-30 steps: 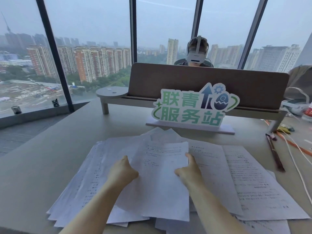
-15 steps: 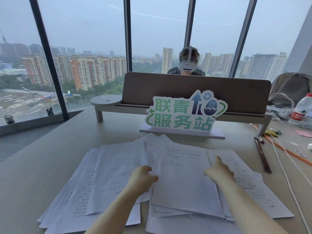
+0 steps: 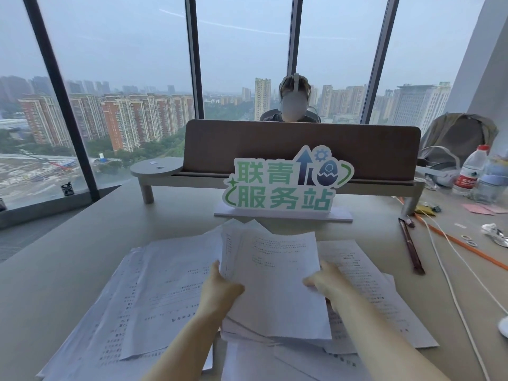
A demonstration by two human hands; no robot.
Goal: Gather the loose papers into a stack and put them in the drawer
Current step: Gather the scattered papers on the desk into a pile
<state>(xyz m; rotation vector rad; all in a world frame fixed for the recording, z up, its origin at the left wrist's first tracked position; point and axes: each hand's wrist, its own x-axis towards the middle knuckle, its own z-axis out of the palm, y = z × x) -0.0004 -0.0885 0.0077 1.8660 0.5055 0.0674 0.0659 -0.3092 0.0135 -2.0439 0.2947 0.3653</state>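
Loose printed papers (image 3: 170,287) lie spread over the near part of the grey table (image 3: 55,270), overlapping at differing angles. At the middle a small stack of sheets (image 3: 275,284) sits above the rest, its far edge raised slightly and its corners uneven. Further sheets fan out to the left and to the right (image 3: 368,284) of this stack, and more lie beneath it toward the near edge of the view.

The left hand (image 3: 220,284) is at the stack's left edge, thumb on the upper face and the fingers curled under or behind the paper; it grips that edge. The right hand (image 3: 327,281) is at the stack's right edge, fingers bent and pressed against the side of the sheets. Whether it pinches the sheets or only pushes against them cannot be told. The stack lies between the two hands, both touching it. No drawer is in view.

Beyond the papers stands a green-lettered sign (image 3: 286,185) on a white base, upright, apart from the sheets. Behind it is a low desk shelf with a brown divider panel (image 3: 302,144); another person (image 3: 294,103) sits on the far side. To the right of the papers lie a dark slim stick-like item (image 3: 411,246), an orange cable (image 3: 453,243) and a white cable (image 3: 450,284), all clear of the sheets. Farther right stands a plastic water bottle (image 3: 470,171). Tall windows (image 3: 123,78) show a city skyline.
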